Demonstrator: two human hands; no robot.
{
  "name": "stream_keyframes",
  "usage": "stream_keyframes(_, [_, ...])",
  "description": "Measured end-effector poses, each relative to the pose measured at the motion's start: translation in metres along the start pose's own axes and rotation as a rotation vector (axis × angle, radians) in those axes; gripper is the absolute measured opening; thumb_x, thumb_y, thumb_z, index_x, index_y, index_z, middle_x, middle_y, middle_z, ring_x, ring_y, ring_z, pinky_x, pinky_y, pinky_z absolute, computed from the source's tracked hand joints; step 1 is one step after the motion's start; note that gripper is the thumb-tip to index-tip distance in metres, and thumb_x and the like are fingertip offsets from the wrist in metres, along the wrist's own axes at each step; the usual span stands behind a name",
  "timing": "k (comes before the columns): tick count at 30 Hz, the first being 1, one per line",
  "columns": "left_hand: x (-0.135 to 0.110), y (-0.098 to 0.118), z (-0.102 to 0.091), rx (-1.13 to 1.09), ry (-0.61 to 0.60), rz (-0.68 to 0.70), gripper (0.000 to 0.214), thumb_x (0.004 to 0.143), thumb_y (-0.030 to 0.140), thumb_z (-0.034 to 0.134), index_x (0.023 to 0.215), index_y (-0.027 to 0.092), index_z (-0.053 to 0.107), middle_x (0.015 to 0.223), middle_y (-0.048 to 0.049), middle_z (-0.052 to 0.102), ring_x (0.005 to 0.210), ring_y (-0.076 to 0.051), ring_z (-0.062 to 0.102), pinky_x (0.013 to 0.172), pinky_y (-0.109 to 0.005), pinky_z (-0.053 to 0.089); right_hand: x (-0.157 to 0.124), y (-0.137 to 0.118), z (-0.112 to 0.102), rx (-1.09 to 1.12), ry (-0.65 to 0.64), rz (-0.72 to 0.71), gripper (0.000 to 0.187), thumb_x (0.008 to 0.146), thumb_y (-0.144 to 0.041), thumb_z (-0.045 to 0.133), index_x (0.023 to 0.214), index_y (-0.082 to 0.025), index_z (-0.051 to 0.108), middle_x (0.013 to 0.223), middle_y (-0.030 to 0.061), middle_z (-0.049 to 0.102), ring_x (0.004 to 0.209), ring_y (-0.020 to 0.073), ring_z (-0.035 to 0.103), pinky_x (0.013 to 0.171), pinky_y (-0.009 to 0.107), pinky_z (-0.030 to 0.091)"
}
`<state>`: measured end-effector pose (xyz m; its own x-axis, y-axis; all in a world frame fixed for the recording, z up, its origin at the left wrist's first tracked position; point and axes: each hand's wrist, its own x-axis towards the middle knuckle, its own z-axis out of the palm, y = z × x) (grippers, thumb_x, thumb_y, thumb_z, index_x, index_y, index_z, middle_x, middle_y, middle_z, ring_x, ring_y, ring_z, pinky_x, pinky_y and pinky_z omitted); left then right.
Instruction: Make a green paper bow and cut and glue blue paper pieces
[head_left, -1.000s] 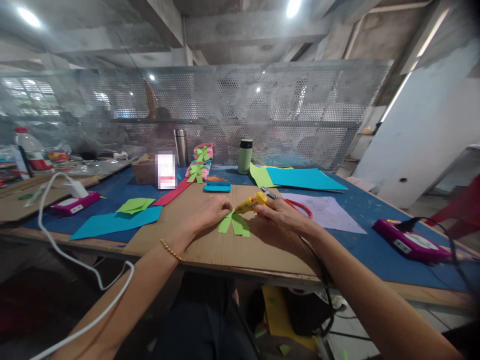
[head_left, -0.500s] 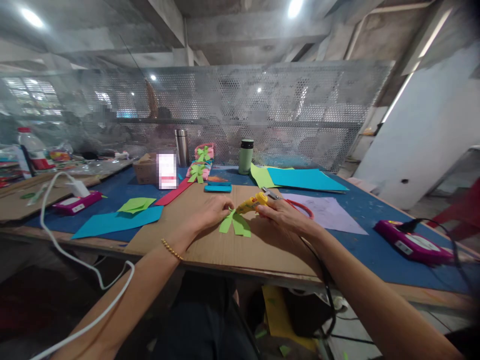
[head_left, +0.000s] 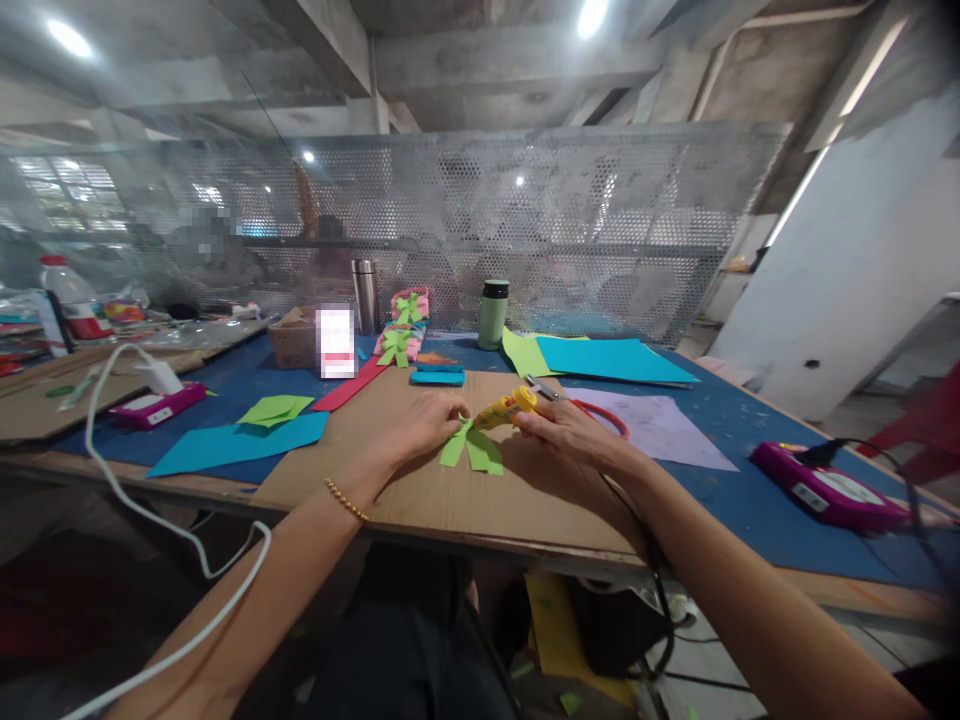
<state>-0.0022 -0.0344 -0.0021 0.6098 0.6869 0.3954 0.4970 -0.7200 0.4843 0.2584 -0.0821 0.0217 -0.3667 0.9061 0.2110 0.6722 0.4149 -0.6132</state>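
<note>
My right hand (head_left: 566, 425) is closed around a yellow glue gun (head_left: 506, 408), its nozzle pointing left at a green paper bow (head_left: 472, 448). A black cord runs down from under this hand. Scissors with red handles (head_left: 606, 416) show on both sides of the same hand; whether they are held or lie behind it I cannot tell. My left hand (head_left: 435, 418) pinches the upper left end of the bow, its fingertips partly hidden. The bow's cut tails spread toward me over a cardboard sheet (head_left: 427, 500).
Blue paper (head_left: 615, 358) and purple paper (head_left: 682, 430) lie at the right, near a magenta power strip (head_left: 832, 490). Behind the cardboard stand a green flask (head_left: 493, 318), a steel flask (head_left: 365, 297) and pink pieces with green bows (head_left: 401, 335). A white cable (head_left: 94, 440) crosses at the left.
The whole view has shifted very slightly. Both hands, the glue gun and the green bow hold the same positions relative to each other.
</note>
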Motion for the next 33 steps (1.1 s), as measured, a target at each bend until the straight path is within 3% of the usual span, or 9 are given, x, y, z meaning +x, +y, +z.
stream_keyframes(22, [-0.0005,0.0008,-0.0025,-0.026,-0.003,0.012,0.019,0.087,0.015,0.052,0.093,0.018,0.07,0.088,-0.0025,0.069,0.08,-0.016,0.059,0.071,-0.026,0.043,0.0022,0.0039,-0.0008,0.001,0.006,-0.032,0.051,0.094,-0.066,0.049,0.087,-0.018,0.064,0.077,0.0012,0.061,0.069,0.0156,0.053,0.061,0.027,0.038])
stream_keyframes(33, [-0.0001,-0.0038,-0.0002,-0.014,0.006,0.014,0.018,0.09,0.015,0.051,0.094,0.018,0.069,0.09,-0.0019,0.067,0.083,-0.016,0.058,0.074,-0.026,0.043,0.001,-0.0017,0.0035,0.04,-0.021,0.012,0.05,0.094,-0.066,0.048,0.079,-0.02,0.062,0.068,0.0002,0.057,0.06,0.0141,0.049,0.056,0.027,0.035])
